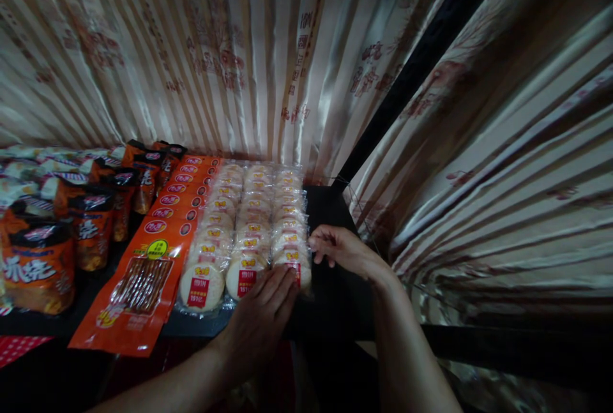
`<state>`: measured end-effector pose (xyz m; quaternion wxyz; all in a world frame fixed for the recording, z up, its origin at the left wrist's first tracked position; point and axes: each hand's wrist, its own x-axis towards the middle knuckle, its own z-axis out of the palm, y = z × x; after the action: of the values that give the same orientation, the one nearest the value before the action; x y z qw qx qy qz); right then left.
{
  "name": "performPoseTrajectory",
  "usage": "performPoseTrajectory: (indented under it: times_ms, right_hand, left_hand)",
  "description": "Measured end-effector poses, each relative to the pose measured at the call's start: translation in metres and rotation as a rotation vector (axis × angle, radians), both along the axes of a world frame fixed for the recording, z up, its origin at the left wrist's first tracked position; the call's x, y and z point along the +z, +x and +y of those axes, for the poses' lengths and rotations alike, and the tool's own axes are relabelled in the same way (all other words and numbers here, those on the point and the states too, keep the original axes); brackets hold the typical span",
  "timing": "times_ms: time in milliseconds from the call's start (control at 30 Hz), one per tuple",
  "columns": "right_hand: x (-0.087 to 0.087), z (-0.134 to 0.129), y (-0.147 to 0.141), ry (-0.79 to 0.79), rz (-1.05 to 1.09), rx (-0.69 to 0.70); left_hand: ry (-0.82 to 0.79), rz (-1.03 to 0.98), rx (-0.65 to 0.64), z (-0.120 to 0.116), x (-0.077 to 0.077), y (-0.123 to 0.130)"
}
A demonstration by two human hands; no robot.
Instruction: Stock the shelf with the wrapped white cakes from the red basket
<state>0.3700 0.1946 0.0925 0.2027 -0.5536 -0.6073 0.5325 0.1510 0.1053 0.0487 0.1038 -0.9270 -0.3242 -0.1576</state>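
Observation:
Three rows of clear-wrapped round white crackers [202, 288], with red and yellow labels, overlap front to back on a black shelf [335, 320]. My left hand [261, 314] lies over the front pack of the right row, its fingers stretched out and resting on the wrapper. At that row's right edge is my right hand [342, 250], fingers loosely bent and apart, the tips beside or touching the wrappers. Nothing shows in its grasp. Left of the crackers, orange snack packets [143, 282] with a window of brown sticks overlap in a row.
Orange and black snack bags [41, 266] stand in rows at the left, beside white wrapped packs [52, 167]. A black slanted post [383, 106] rises at the shelf's back right corner. Pale patterned curtains [268, 49] hang behind and to the right.

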Motion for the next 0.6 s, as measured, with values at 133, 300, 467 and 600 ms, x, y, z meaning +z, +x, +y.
performPoseTrajectory:
  times_ms: [133,300,467,600]
  right_hand:
    - [-0.001,0.003,0.002,0.11,-0.037,-0.067]
    - [-0.005,0.003,0.004,0.141,-0.047,-0.062]
    - [-0.002,0.004,0.001,0.204,-0.092,-0.121]
    - [0.005,0.006,-0.01,0.551,-0.211,-0.346]
  left_hand:
    - [-0.016,0.021,-0.011,0.001,0.0,-0.002]
    - [-0.036,0.014,-0.015,0.0,-0.002,-0.003]
    - [-0.059,-0.017,-0.008,-0.001,-0.006,-0.004]
    - [-0.017,-0.046,-0.013,0.001,-0.006,-0.004]
